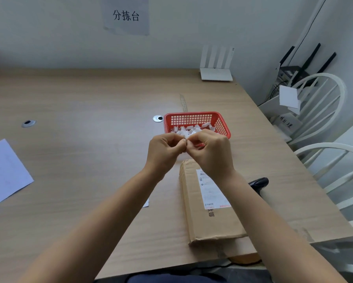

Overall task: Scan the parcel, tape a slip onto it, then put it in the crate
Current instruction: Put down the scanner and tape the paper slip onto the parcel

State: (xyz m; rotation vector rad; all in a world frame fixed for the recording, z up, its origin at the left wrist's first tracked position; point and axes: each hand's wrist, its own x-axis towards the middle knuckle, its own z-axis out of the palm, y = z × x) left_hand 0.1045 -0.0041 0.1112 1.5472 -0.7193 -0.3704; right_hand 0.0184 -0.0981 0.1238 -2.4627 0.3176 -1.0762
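While both hands pinch a small white piece (187, 137) between fingertips, left hand (165, 149) meeting right hand (213, 153) above red basket (196, 119) of white bits, cardboard parcel (210, 217) flat on table (90, 111) below right forearm, long axis running away from viewer, black scanner (258, 183) just right, white paper (6, 172) far left.

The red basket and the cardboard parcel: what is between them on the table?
In the head view, both hands, left hand and right hand, hover between the red basket and the cardboard parcel, pinching a small white slip together.
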